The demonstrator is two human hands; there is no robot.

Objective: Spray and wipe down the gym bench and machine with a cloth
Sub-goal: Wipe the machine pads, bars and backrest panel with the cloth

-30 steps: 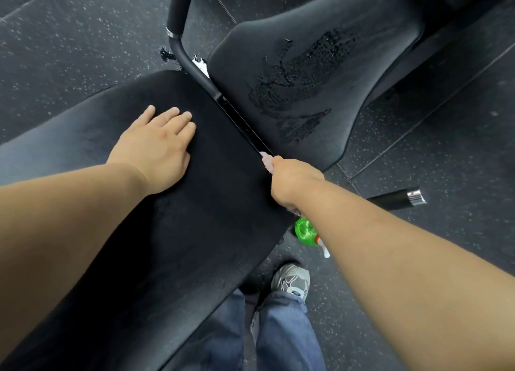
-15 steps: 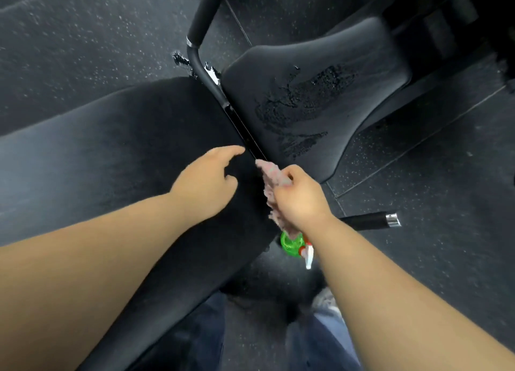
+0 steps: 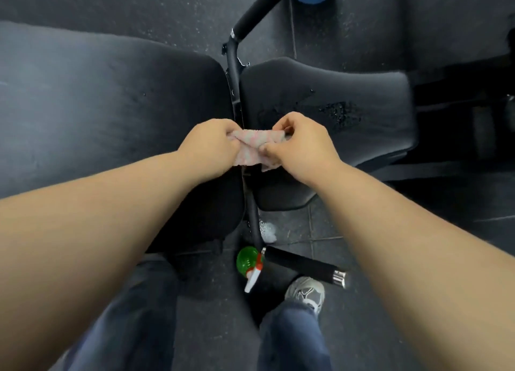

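A small pinkish cloth (image 3: 255,147) is stretched between my two hands above the gap between the bench pads. My left hand (image 3: 210,143) grips its left edge, and my right hand (image 3: 302,144) pinches its right edge. The long black back pad (image 3: 97,114) lies to the left. The black seat pad (image 3: 348,111) lies to the right, with a wet patch of spray droplets (image 3: 338,112) on it. A green spray bottle (image 3: 248,263) with a white nozzle stands on the floor below the bench.
A black frame tube (image 3: 235,72) runs between the pads, ending in a padded handle (image 3: 259,10) at the top. Another padded handle with a chrome end (image 3: 309,266) sticks out near the floor. My jeans and grey shoe (image 3: 306,292) are below. Dark speckled rubber flooring surrounds the bench.
My left hand left the back pad and came over to take the cloth's other edge. Both hands now hold the cloth spread between them. The view has swung round.
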